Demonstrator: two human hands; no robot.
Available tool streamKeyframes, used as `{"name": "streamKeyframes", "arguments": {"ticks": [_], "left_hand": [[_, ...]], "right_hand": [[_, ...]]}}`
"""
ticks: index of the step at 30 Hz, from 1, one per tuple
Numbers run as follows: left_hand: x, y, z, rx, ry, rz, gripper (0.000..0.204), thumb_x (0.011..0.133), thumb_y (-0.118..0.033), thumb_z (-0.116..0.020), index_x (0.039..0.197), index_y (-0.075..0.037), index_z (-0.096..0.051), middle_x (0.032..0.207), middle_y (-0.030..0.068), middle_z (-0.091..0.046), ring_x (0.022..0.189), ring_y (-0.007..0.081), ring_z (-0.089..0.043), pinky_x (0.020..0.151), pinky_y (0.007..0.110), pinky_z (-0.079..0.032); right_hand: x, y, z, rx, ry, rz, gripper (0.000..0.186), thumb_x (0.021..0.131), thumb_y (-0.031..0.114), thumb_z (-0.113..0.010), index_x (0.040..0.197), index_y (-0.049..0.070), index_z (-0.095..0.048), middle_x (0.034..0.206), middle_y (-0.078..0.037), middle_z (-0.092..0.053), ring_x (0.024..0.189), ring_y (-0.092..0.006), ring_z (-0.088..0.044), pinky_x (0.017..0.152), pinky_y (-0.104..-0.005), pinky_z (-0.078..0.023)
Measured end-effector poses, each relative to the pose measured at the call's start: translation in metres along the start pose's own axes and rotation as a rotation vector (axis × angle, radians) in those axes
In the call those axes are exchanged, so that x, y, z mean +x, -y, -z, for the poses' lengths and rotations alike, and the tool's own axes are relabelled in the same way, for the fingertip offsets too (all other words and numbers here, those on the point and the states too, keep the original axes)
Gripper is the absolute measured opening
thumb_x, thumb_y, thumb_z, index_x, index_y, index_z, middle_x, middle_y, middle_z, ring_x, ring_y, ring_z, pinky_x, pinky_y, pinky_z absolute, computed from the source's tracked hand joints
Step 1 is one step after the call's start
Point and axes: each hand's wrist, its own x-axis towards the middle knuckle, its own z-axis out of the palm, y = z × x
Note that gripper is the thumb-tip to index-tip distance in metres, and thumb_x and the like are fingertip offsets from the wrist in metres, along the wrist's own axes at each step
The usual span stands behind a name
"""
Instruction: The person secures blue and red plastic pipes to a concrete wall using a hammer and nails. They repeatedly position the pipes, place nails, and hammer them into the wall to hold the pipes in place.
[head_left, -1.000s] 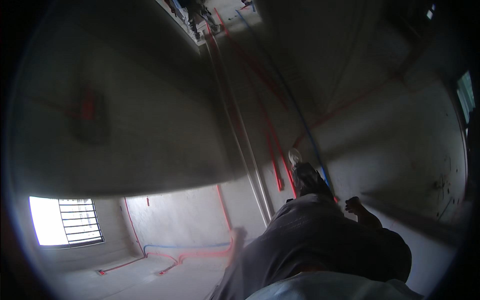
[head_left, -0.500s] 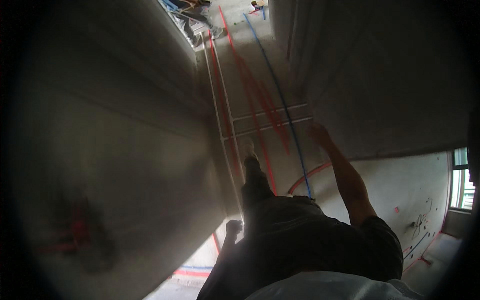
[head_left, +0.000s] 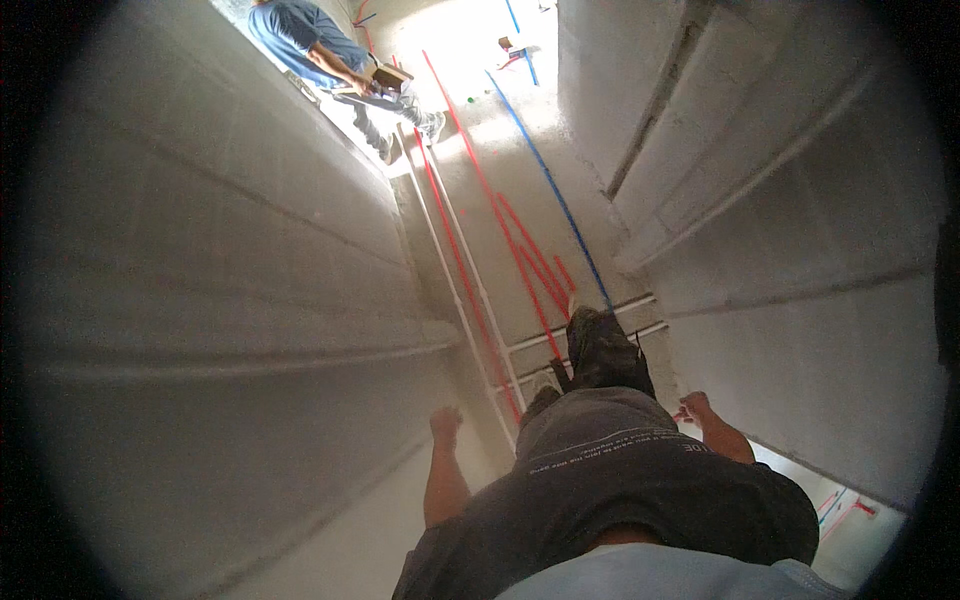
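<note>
My left hand (head_left: 446, 424) hangs out to my left beside the grey wall. It is smeared by motion, so how its fingers lie cannot be made out. On the other side, my right hand (head_left: 695, 407) is low beside my hip, near the right wall. Its fingers look curled; a bit of red shows at them, too small to name. One of my legs (head_left: 603, 345) reaches forward over the floor, with the shoe by the white pipes.
Red pipes (head_left: 466, 150), a blue pipe (head_left: 548, 152) and white pipes (head_left: 468, 310) run along the floor. Grey walls (head_left: 230, 250) flank the passage. At the far left, a person (head_left: 310, 45) in a blue top holds a brown box-like thing (head_left: 388, 78). Small items (head_left: 515, 52) lie beyond.
I have moved forward along the passage, and the far person shows more fully. My left arm has swung forward; my right has swung back toward my hip. My other leg is now in front.
</note>
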Motion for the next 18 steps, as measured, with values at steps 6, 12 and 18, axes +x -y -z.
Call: {"name": "streamKeyframes", "arguments": {"ticks": [6, 12, 18], "left_hand": [[0.182, -0.183, -0.036, 0.11, -0.037, -0.012, 0.017, 0.094, -0.024, -0.061, 0.092, -0.011, -0.071, 0.082, 0.0084, -0.07, 0.072, 0.023, -0.065, 0.07, 0.039, -0.052], [0.297, -0.335, -0.158, 0.197, 0.076, 0.064, 0.015, 0.091, -0.019, -0.063, 0.095, -0.007, -0.071, 0.081, 0.0083, -0.068, 0.072, 0.0217, -0.065, 0.067, 0.036, -0.053], [0.371, -0.563, -0.231, 0.324, 0.207, 0.142, 0.015, 0.089, -0.013, -0.064, 0.098, -0.003, -0.07, 0.079, 0.0082, -0.066, 0.072, 0.0203, -0.064, 0.064, 0.033, -0.053]], "right_hand": [[0.111, 0.147, -0.054, -0.155, 0.107, -0.098, 0.024, 0.097, 0.03, -0.064, 0.106, 0.008, -0.067, 0.09, -0.015, -0.071, 0.072, -0.0312, -0.071, 0.064, -0.0505, -0.052], [0.254, 0.51, -0.115, -0.549, 0.191, 0.282, 0.026, 0.092, 0.025, -0.067, 0.104, 0.002, -0.067, 0.089, -0.015, -0.067, 0.077, -0.0277, -0.066, 0.068, -0.0461, -0.051], [0.206, 0.985, -0.152, -0.197, 0.003, 0.62, 0.028, 0.093, 0.025, -0.066, 0.105, -0.001, -0.066, 0.086, -0.008, -0.067, 0.072, -0.0166, -0.063, 0.065, -0.0331, -0.051]]}}
